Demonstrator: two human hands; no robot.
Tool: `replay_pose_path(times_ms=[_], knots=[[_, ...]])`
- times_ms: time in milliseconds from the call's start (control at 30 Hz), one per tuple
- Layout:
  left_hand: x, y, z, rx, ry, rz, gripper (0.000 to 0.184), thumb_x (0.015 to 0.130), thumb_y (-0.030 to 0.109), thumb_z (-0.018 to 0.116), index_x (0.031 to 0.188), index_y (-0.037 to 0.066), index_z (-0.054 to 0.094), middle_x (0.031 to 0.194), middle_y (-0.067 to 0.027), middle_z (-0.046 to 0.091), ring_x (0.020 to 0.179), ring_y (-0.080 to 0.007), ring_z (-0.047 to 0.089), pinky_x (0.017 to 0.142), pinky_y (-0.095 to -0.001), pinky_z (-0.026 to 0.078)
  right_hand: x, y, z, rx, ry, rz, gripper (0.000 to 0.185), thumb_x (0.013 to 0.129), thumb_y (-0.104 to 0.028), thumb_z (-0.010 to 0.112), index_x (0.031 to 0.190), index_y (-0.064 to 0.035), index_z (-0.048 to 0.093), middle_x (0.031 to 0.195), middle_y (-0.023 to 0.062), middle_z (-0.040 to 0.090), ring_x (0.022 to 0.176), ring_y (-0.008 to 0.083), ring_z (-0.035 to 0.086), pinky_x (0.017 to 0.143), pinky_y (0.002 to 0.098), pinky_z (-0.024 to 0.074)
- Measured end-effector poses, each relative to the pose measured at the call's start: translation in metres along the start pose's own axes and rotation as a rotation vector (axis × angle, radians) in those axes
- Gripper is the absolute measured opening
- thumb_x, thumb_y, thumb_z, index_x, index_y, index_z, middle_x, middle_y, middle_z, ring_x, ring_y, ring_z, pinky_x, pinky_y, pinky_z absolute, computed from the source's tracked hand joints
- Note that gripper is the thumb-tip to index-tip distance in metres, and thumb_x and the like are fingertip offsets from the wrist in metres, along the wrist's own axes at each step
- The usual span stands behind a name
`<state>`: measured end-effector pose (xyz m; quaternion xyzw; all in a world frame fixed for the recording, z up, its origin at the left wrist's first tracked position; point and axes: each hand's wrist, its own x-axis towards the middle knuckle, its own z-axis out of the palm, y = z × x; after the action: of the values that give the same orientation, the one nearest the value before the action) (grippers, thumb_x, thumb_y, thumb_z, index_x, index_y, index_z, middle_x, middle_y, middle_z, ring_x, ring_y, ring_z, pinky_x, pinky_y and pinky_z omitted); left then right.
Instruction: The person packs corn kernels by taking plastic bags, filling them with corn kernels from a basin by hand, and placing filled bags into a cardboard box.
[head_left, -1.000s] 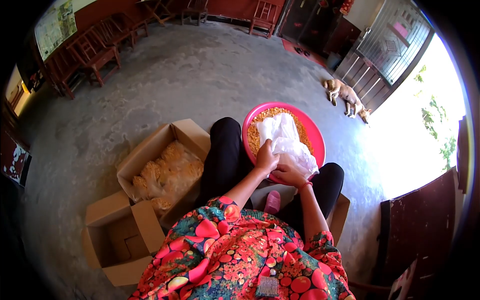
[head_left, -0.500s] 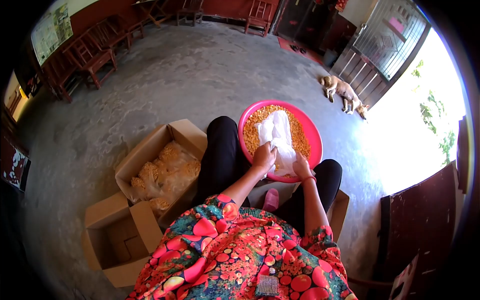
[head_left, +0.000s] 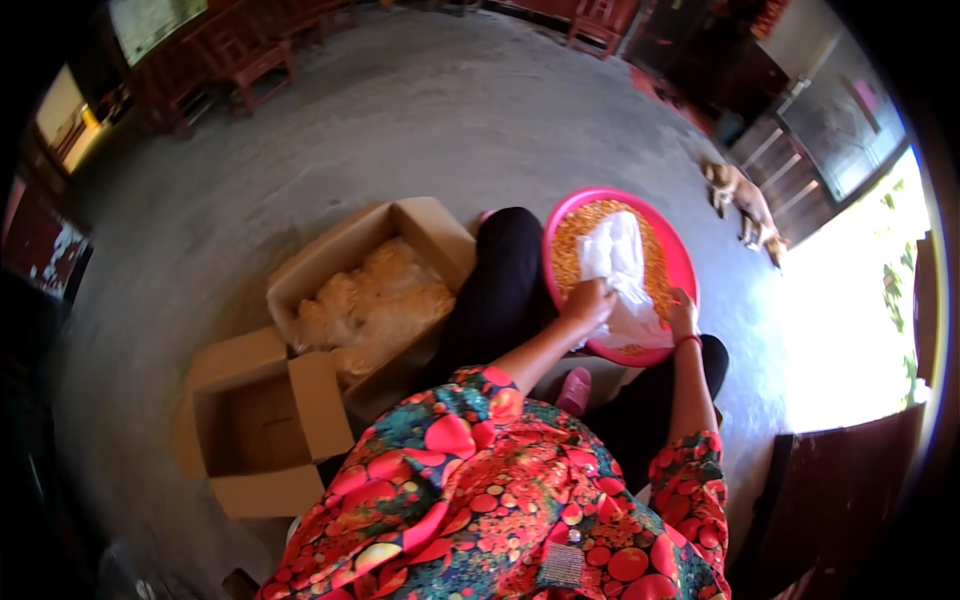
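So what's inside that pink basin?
The pink basin holds many small yellow-orange pieces, with crumpled white plastic over some of them. Whatever is directly under the plastic is covered, and the pieces hide the basin's bottom.

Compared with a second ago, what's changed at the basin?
Right hand moved rightward, away from left hand, to the right side of the pink basin; whether it grips the white bag is unclear. Left hand still holds the bag. Dog stayed put.
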<state>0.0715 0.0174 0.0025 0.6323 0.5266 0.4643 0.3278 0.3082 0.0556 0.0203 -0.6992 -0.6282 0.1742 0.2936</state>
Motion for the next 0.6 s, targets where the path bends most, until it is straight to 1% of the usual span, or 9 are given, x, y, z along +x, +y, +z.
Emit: replay_pose_path(times_ms=[67, 100, 233, 333, 400, 467, 533, 567, 600], knots=[[-0.005, 0.012, -0.010, -0.023, 0.004, -0.040, 0.029, 0.076, 0.025, 0.055, 0.076, -0.004, 0.056, 0.070, -0.0269, 0.056, 0.068, -0.0405, 0.056, 0.064, -0.0470, 0.043, 0.002, 0.005, 0.013, -0.364, 0.015, -0.074, 0.041, 0.067, -0.004, 0.054, 0.108, -0.0078, 0.054, 0.103, 0.0239, 0.053, 0.098, 0.0349, 0.053, 0.082, 0.0371, 0.0442], [-0.007, 0.012, -0.011, -0.019, 0.016, -0.028, 0.029, 0.076, 0.025, 0.055, 0.075, -0.004, 0.056, 0.071, -0.0267, 0.056, 0.069, -0.0405, 0.056, 0.064, -0.0468, 0.043, -0.001, 0.001, 0.017, -0.533, -0.114, 0.096, 0.053, 0.067, -0.012, 0.060, 0.118, -0.0113, 0.046, 0.118, 0.0266, 0.043, 0.107, 0.0394, 0.045, 0.088, 0.0411, 0.0402], [-0.010, 0.018, -0.016, 0.006, 0.003, 0.000, 0.029, 0.075, 0.026, 0.056, 0.076, -0.004, 0.056, 0.071, -0.0265, 0.056, 0.069, -0.0402, 0.056, 0.065, -0.0463, 0.043, -0.008, 0.024, 0.054, -0.621, -0.318, 0.054, 0.059, 0.068, -0.020, 0.061, 0.123, -0.0142, 0.039, 0.118, 0.0242, 0.041, 0.106, 0.0413, 0.045, 0.090, 0.0432, 0.0385], [-0.010, 0.020, -0.018, 0.038, -0.036, -0.020, 0.030, 0.075, 0.025, 0.056, 0.076, -0.004, 0.056, 0.072, -0.0266, 0.057, 0.071, -0.0396, 0.056, 0.066, -0.0460, 0.044, -0.030, -0.006, 0.047, -0.493, -0.475, 0.098, 0.061, 0.067, -0.016, 0.062, 0.123, -0.0110, 0.039, 0.116, 0.0247, 0.044, 0.110, 0.0377, 0.043, 0.092, 0.0410, 0.0367], [-0.009, 0.020, -0.018, 0.052, -0.039, 0.005, 0.030, 0.076, 0.025, 0.056, 0.077, -0.005, 0.056, 0.073, -0.0268, 0.057, 0.072, -0.0394, 0.057, 0.067, -0.0458, 0.044, -0.034, -0.014, 0.039, -0.611, -0.523, -0.037, 0.060, 0.066, -0.007, 0.061, 0.122, -0.0067, 0.040, 0.114, 0.0238, 0.047, 0.111, 0.0347, 0.044, 0.092, 0.0387, 0.0377], [-0.009, 0.015, -0.014, 0.015, -0.013, 0.009, 0.026, 0.075, 0.021, 0.054, 0.079, -0.005, 0.056, 0.072, -0.0269, 0.057, 0.072, -0.0404, 0.056, 0.066, -0.0463, 0.044, -0.003, 0.053, 0.067, -0.563, -0.438, -0.089, 0.064, 0.062, 0.001, 0.060, 0.122, -0.0046, 0.039, 0.117, 0.0221, 0.047, 0.111, 0.0343, 0.044, 0.090, 0.0385, 0.0388], [-0.011, 0.015, -0.013, -0.003, -0.024, 0.009, 0.026, 0.075, 0.020, 0.054, 0.080, -0.005, 0.056, 0.073, -0.0269, 0.057, 0.072, -0.0405, 0.056, 0.067, -0.0462, 0.044, 0.005, 0.086, 0.071, -0.185, -0.276, -0.175, 0.064, 0.059, 0.001, 0.062, 0.119, -0.0045, 0.043, 0.114, 0.0199, 0.050, 0.104, 0.0325, 0.051, 0.085, 0.0371, 0.0422], [-0.012, 0.020, -0.018, 0.018, -0.040, 0.002, 0.025, 0.075, 0.020, 0.054, 0.080, -0.005, 0.056, 0.073, -0.0268, 0.057, 0.072, -0.0403, 0.056, 0.067, -0.0461, 0.044, -0.020, 0.016, 0.038, 0.069, -0.379, 0.063, 0.054, 0.058, 0.004, 0.059, 0.111, -0.0010, 0.050, 0.097, 0.0152, 0.058, 0.090, 0.0269, 0.058, 0.074, 0.0328, 0.0473], [-0.012, 0.023, -0.022, 0.040, -0.057, -0.002, 0.025, 0.075, 0.020, 0.054, 0.080, -0.004, 0.057, 0.073, -0.0267, 0.057, 0.072, -0.0402, 0.057, 0.067, -0.0460, 0.044, -0.026, 0.008, 0.032, 0.066, -0.373, 0.071, 0.054, 0.058, 0.004, 0.059, 0.111, -0.0010, 0.050, 0.097, 0.0152, 0.058, 0.090, 0.0269, 0.058, 0.074, 0.0328, 0.0473]])
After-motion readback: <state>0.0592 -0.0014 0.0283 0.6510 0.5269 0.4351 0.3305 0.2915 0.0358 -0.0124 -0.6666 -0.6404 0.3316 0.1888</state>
